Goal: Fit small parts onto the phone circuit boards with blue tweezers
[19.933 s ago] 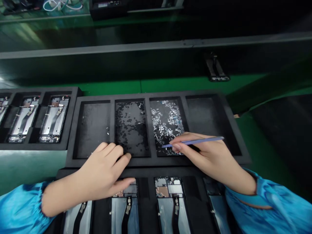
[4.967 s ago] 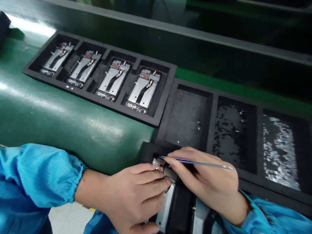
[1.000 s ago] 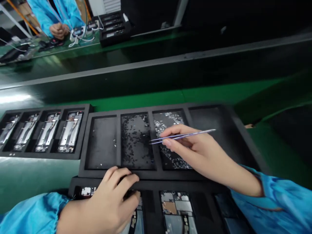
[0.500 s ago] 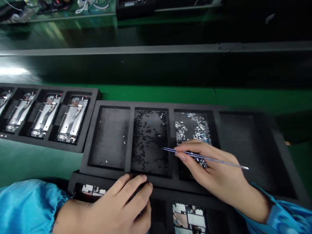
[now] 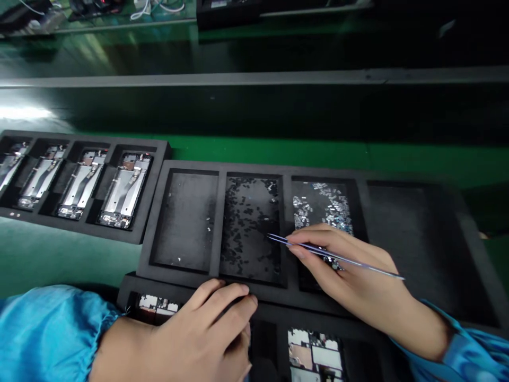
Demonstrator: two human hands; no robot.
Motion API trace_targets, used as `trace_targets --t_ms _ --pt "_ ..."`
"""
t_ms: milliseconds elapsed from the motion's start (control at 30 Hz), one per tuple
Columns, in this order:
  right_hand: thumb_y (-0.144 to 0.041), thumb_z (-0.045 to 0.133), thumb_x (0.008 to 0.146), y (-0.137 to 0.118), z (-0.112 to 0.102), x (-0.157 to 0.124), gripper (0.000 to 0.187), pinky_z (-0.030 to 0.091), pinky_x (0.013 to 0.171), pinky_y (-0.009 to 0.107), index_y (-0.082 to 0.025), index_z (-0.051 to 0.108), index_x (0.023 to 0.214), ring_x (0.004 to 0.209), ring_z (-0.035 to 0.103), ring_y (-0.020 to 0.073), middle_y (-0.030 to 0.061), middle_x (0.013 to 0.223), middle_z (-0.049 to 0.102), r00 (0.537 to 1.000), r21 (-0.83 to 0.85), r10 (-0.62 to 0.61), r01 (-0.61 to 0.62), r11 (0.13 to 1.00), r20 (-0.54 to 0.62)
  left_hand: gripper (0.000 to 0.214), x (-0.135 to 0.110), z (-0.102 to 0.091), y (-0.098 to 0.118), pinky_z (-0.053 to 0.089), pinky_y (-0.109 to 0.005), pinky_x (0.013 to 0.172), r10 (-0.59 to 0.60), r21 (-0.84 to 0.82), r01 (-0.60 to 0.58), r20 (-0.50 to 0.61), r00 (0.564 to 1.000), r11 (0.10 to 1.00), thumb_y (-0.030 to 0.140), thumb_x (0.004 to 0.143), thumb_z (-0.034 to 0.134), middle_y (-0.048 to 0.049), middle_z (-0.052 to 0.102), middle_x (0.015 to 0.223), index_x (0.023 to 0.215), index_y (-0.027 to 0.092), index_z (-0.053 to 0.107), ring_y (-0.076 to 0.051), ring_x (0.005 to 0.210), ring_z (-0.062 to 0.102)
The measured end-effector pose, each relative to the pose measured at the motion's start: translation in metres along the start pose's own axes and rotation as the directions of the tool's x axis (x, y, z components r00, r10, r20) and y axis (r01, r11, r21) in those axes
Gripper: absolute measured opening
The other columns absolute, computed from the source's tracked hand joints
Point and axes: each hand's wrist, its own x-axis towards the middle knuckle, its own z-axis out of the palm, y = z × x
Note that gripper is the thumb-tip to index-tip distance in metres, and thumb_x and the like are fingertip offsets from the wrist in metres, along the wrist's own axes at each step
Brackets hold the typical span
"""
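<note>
Thin metal tweezers (image 5: 334,257), pinched in right hand (image 5: 353,281) at frame centre, tips over second of four pockets in black foam tray (image 5: 157,223). Nothing visibly caught yet. Four phone frames in upper-left tray (image 5: 157,159). Left hand (image 5: 199,339) flat, fingers spread, on near tray (image 5: 127,289).

You have a green tabletop (image 5: 71,260) in front of you. Toward its left edge a black foam tray (image 5: 153,199) lies flat, its slots filled with phone frames. Touching that tray's right end, near the middle, sits a second black tray (image 5: 286,170) with four wide compartments. At the near edge a third black tray (image 5: 131,284) lies partly under it. Along the far edge runs a grey rail (image 5: 254,79).
</note>
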Motion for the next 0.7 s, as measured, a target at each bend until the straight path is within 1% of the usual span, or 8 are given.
trace_targets --t_ms 200,233,300,367,400,467,567,700 --pt "-0.018 0.064 0.096 -0.005 -0.006 0.004 0.016 0.061 0.071 0.033 -0.029 0.066 0.108 0.079 0.074 0.0210 0.0028 0.094 0.075 0.997 0.021 -0.076 0.076 0.997 0.005 0.016 0.000 -0.008 -0.002 0.045 -0.045 0.105 0.028 0.028 -0.029 0.007 1.000 0.999 0.032 0.089 0.069 -0.0093 0.069 0.121 0.092 0.017 0.074 -0.030 0.120 0.056" --pt "-0.020 0.064 0.096 -0.010 -0.008 0.002 0.015 0.060 0.070 0.034 -0.030 0.066 0.107 0.078 0.074 0.0215 0.0024 0.093 0.075 0.998 -0.006 -0.049 0.049 0.999 -0.040 0.016 -0.001 -0.012 -0.002 0.047 -0.043 0.101 0.068 0.063 -0.068 -0.001 0.998 0.996 0.033 0.088 0.070 -0.0083 0.070 0.118 0.092 0.018 0.075 -0.029 0.114 0.059" --pt "-0.027 0.065 0.097 -0.026 -0.008 -0.004 0.010 0.059 0.064 0.035 -0.031 0.067 0.105 0.072 0.073 0.0221 0.0023 0.088 0.075 0.977 -0.061 0.105 -0.118 0.991 -0.184 0.019 -0.003 -0.024 -0.004 0.051 -0.035 0.082 0.236 0.157 -0.232 -0.012 0.972 0.960 0.035 0.090 0.070 -0.0055 0.072 0.101 0.095 0.018 0.077 -0.021 0.090 0.063" --pt "-0.035 0.066 0.096 -0.050 -0.003 -0.013 0.006 0.056 0.053 0.034 -0.032 0.068 0.100 0.063 0.071 0.0210 0.0021 0.079 0.073 0.898 -0.022 0.329 -0.350 0.936 -0.291 0.024 -0.006 -0.036 -0.005 0.045 -0.028 0.056 0.377 0.224 -0.370 0.010 0.926 0.902 0.037 0.095 0.068 -0.0010 0.067 0.075 0.098 0.016 0.078 -0.013 0.062 0.055" --pt "-0.038 0.068 0.094 -0.063 0.001 -0.017 0.007 0.054 0.048 0.032 -0.032 0.067 0.097 0.058 0.069 0.0199 0.0012 0.074 0.071 0.860 0.043 0.422 -0.428 0.903 -0.288 0.026 -0.007 -0.041 -0.005 0.040 -0.028 0.048 0.404 0.239 -0.401 0.041 0.914 0.884 0.038 0.097 0.066 0.0006 0.063 0.067 0.100 0.015 0.078 -0.011 0.054 0.049" --pt "-0.040 0.072 0.090 -0.085 0.015 -0.025 0.013 0.051 0.041 0.030 -0.032 0.063 0.096 0.047 0.065 0.0182 -0.0014 0.066 0.067 0.811 0.214 0.531 -0.489 0.846 -0.247 0.028 -0.011 -0.048 -0.008 0.036 -0.027 0.042 0.373 0.255 -0.393 0.125 0.919 0.884 0.037 0.098 0.065 -0.0005 0.063 0.064 0.101 0.012 0.078 -0.010 0.047 0.047" --pt "-0.040 0.073 0.088 -0.104 0.041 -0.031 0.023 0.047 0.034 0.029 -0.032 0.052 0.094 0.040 0.061 0.0174 -0.0052 0.059 0.063 0.779 0.319 0.597 -0.526 0.788 -0.192 0.029 -0.020 -0.047 -0.017 0.040 -0.028 0.042 0.357 0.295 -0.402 0.195 0.914 0.867 0.031 0.095 0.068 -0.0069 0.069 0.072 0.105 0.005 0.076 -0.013 0.049 0.053" --pt "-0.040 0.067 0.091 -0.111 0.066 -0.033 0.027 0.043 0.036 0.029 -0.030 0.044 0.081 0.038 0.056 0.0142 -0.0055 0.061 0.060 0.820 0.107 0.532 -0.521 0.847 -0.211 0.038 -0.035 -0.039 -0.038 0.037 -0.030 0.042 0.386 0.231 -0.404 0.124 0.914 0.885 0.033 0.093 0.070 -0.0035 0.062 0.065 0.110 -0.001 0.073 -0.014 0.049 0.052"
